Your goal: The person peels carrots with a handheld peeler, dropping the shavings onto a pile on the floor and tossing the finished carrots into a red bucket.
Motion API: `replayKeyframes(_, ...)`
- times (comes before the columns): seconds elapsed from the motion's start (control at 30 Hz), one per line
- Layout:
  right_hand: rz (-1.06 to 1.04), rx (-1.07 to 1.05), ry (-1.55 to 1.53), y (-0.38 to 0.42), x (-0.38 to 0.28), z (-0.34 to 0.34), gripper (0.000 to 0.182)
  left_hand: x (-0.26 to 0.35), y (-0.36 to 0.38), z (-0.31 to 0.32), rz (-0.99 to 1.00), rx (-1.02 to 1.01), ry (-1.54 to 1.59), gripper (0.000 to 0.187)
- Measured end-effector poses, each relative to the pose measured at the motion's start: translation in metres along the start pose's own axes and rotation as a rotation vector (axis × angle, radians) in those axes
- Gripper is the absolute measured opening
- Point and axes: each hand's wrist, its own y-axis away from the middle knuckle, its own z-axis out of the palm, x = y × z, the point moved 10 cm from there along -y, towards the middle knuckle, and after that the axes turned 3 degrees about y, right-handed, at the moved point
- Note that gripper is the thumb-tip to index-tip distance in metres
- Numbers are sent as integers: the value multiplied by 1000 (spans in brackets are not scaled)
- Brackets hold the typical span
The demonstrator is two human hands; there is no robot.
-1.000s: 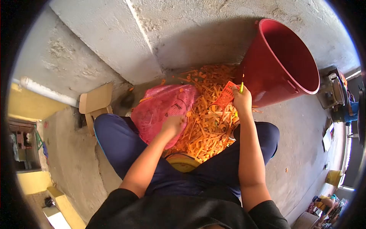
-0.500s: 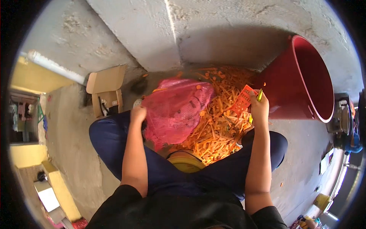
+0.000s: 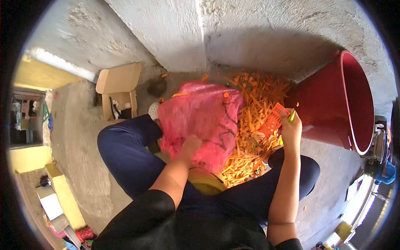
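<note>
A good heap of orange strips point(image 3: 248, 125) looks already cut at the person's one o'clock, but how much remains I can't tell, the pink mesh bag point(image 3: 200, 110) at twelve hiding whatever it holds. The left hand point(image 3: 192, 145) is a blur over that bag, grip unclear; the right hand point(image 3: 291, 132) is curled round a yellow-green handle point(image 3: 292, 116) and a red perforated piece point(image 3: 272, 120).

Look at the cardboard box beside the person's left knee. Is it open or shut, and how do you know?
Open: the cardboard box has its flap raised, and dark items show inside.
</note>
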Motion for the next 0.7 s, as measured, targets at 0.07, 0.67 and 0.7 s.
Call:
replayKeyframes(0.07, 28, -34, -13, 0, 0, 7, 22, -35, 18, -29, -185, 87, 150, 45)
replayKeyframes(0.67, 32, -99, 40, -12, -8, 43, 21, 11, 5, -138, 187, 215, 2214, 31)
replayKeyframes(0.7, -3, -86, 47, -13, -9, 44, 21, 3, 8, -134, 236, 251, 2266, 30)
